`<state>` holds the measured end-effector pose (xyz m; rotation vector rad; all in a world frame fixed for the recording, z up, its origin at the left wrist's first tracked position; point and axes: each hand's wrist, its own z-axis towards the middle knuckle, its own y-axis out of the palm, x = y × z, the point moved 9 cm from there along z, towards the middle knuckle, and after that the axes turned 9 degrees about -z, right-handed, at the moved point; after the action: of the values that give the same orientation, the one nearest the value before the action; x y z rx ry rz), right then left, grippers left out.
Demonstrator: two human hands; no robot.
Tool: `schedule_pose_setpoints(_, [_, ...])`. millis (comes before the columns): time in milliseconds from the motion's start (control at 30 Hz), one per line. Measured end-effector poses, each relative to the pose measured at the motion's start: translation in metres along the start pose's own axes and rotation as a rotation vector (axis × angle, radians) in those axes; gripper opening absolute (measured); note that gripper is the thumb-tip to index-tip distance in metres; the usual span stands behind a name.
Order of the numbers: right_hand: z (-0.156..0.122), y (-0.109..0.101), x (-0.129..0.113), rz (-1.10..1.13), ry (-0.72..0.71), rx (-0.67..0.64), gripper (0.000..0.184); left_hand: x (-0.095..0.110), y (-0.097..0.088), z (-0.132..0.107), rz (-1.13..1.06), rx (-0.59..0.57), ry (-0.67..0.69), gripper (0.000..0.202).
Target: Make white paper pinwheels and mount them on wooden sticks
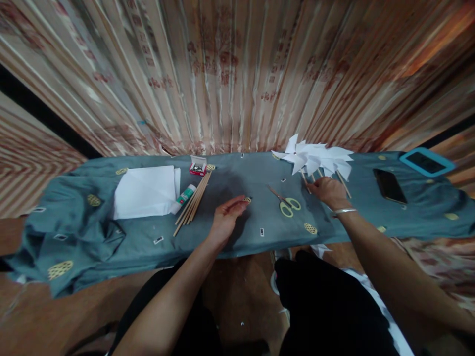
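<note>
My left hand [226, 216] hovers over the blue-grey cloth [241, 222] in the middle, fingers stretched out and holding nothing. My right hand [328, 192] reaches to the right, fingers curled on the wooden sticks of a bunch of white paper pinwheels [315, 157] lying near the far edge. A silver bangle [343, 211] circles that wrist. Yellow-handled scissors [287, 202] lie between the two hands.
A stack of white paper [144, 192], a glue stick [185, 194], a bundle of wooden sticks [193, 203] and a small red box of pins [198, 167] lie at the left. A black phone [389, 185] and a teal-cased tablet [426, 161] lie right. Striped curtains [237, 74] hang behind.
</note>
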<state>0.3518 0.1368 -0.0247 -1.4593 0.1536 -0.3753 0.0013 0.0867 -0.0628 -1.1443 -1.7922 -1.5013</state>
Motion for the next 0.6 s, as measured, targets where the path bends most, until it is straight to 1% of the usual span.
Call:
schedule_pose_setpoints(33, [-0.006, -0.003, 0.001, -0.084, 0.043, -0.011, 0.036, 0.000, 0.000, -0.001, -0.002, 0.000, 0.001, 0.030])
schedule_pose_setpoints(67, [-0.012, -0.009, -0.006, -0.126, 0.023, 0.006, 0.037, -0.001, 0.000, -0.001, -0.003, -0.002, 0.003, 0.028])
schedule_pose_setpoints(200, [-0.039, -0.024, -0.048, -0.085, -0.073, 0.023, 0.035, -0.003, -0.001, -0.002, -0.003, -0.008, 0.011, 0.022])
schedule_pose_setpoints(267, [-0.052, -0.027, -0.076, -0.037, -0.137, 0.026, 0.032, -0.005, -0.001, -0.003, -0.014, -0.016, 0.014, 0.021])
schedule_pose_setpoints(367, [-0.070, -0.029, -0.116, 0.115, -0.216, 0.041, 0.029, -0.010, 0.001, -0.007, -0.040, -0.035, 0.000, 0.021])
schedule_pose_setpoints(467, [-0.083, -0.027, -0.141, 0.242, -0.228, 0.046, 0.030, -0.012, 0.003, -0.010, -0.058, -0.063, -0.007, 0.021])
schedule_pose_setpoints(600, [-0.089, -0.025, -0.168, 0.350, -0.252, 0.032, 0.032, -0.005, -0.002, -0.009, -0.045, -0.062, 0.021, 0.018])
